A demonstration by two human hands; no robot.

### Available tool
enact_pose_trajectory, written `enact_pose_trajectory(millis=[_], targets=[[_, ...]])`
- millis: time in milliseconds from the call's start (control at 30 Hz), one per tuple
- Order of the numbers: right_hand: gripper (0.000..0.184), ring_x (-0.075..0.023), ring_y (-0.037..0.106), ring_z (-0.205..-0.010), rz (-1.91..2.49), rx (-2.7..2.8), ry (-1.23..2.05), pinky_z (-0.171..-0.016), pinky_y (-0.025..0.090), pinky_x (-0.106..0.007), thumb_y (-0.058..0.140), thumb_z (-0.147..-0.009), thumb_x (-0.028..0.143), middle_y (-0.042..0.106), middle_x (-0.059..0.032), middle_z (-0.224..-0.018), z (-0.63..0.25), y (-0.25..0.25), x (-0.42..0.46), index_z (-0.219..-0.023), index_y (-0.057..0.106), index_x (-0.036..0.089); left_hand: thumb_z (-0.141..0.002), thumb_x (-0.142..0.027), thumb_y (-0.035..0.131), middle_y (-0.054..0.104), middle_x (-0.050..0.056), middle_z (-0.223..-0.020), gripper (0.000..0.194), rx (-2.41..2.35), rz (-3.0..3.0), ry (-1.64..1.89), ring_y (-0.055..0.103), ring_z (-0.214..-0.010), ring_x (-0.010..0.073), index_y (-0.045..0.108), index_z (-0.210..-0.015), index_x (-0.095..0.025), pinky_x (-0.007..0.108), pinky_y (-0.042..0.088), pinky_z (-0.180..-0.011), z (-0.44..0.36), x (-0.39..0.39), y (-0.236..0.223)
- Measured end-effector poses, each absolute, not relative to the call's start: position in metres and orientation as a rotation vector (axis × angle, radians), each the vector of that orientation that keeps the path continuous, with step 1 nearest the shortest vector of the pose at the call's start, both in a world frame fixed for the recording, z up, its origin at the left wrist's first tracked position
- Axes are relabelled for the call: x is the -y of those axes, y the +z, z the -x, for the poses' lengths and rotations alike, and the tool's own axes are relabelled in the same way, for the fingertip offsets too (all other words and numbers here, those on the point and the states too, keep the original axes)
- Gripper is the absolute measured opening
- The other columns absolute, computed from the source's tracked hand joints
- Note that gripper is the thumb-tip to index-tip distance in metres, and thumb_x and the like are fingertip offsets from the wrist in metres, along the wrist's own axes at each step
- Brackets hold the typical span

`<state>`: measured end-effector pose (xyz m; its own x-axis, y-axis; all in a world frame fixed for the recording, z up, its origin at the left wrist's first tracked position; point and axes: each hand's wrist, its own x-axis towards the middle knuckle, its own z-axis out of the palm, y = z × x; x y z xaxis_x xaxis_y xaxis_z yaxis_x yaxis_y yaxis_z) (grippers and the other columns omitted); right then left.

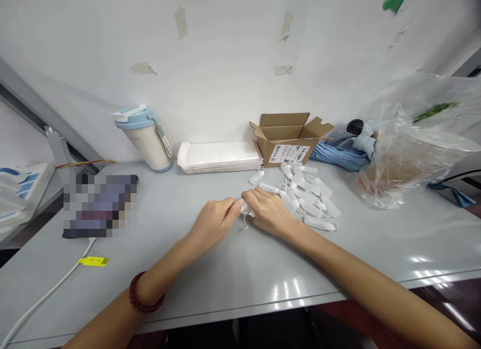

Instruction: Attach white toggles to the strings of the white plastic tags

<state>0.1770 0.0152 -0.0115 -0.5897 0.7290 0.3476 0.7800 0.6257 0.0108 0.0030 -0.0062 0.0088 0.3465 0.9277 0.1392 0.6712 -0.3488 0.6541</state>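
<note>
Between my two hands, above the middle of the table, is a small white plastic dropper bottle (246, 209), mostly covered by my fingers. A thin pale strap dangles from it. My left hand (214, 221) pinches its left side, thumb and fingers closed together. From the right, my right hand (272, 211) curls its fingers over the same bottle. Just beyond my right hand lies a loose pile of several translucent dropper bottles (310, 196), some with thin loops at their caps. One separate bottle (257, 177) rests left of the pile.
At the back stand a tumbler (146, 138), a stack of white packets (221, 156) and an open cardboard box (287, 148). Blue cloth (338, 153) and a plastic bag around a tub (409, 158) are at right. A blurred phone (101, 206) with a cable (56, 286) lies left.
</note>
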Motion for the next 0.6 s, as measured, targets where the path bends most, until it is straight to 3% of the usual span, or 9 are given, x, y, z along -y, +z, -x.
enact_pose_trajectory(millis=[67,200,367,500,600], targets=[[0.022,-0.0189,0.05,-0.078,1.196,2.54,-0.28,-0.055,0.028,-0.027,0.043,-0.076,0.002,0.061,-0.0078,-0.083,-0.177,-0.011,-0.016,-0.091,0.052,0.016,-0.091,-0.043,0.031,0.036,-0.005,-0.052,0.044,-1.375,-1.962,0.715,0.032,-0.05,0.0089,0.043,-0.058,-0.017,0.023,0.026,-0.05,-0.005,0.007,0.011],[0.021,-0.0194,0.051,-0.079,1.23,2.553,-0.321,-0.058,0.03,-0.028,0.044,-0.076,0.004,0.061,-0.0085,-0.085,-0.178,-0.009,-0.017,-0.092,0.053,0.015,-0.081,-0.043,0.051,0.036,-0.006,-0.055,0.031,-1.329,-1.887,0.776,0.031,-0.053,0.0083,0.045,-0.064,-0.017,0.022,0.025,-0.051,-0.008,0.008,0.012],[0.029,-0.0199,0.052,-0.083,1.304,2.567,-0.307,-0.059,0.032,-0.027,0.045,-0.072,0.002,0.062,-0.0086,-0.086,-0.18,-0.006,-0.017,-0.097,0.053,0.015,-0.081,-0.041,0.048,0.026,-0.007,-0.048,0.036,-1.172,-1.36,0.721,0.021,-0.044,0.0059,0.041,-0.055,-0.017,0.022,0.02,-0.044,-0.003,0.003,0.018],[0.034,-0.0209,0.054,-0.087,1.415,2.545,-0.222,-0.061,0.034,-0.028,0.044,-0.071,0.001,0.063,-0.0102,-0.094,-0.179,-0.005,-0.017,-0.102,0.052,0.014,-0.075,-0.034,0.049,0.043,-0.003,-0.062,0.018,-0.94,-0.958,0.786,0.029,-0.045,0.0064,0.055,-0.079,-0.017,0.02,0.021,-0.04,0.005,-0.001,0.028],[0.035,-0.0212,0.055,-0.09,1.465,2.534,-0.112,-0.062,0.036,-0.028,0.045,-0.072,0.003,0.063,-0.0106,-0.101,-0.177,-0.006,-0.016,-0.104,0.051,0.015,-0.075,-0.035,0.055,0.041,-0.004,-0.061,0.018,-1.006,-1.13,0.862,0.031,-0.047,0.0069,0.054,-0.071,-0.017,0.02,0.023,-0.04,0.004,0.001,0.026]])
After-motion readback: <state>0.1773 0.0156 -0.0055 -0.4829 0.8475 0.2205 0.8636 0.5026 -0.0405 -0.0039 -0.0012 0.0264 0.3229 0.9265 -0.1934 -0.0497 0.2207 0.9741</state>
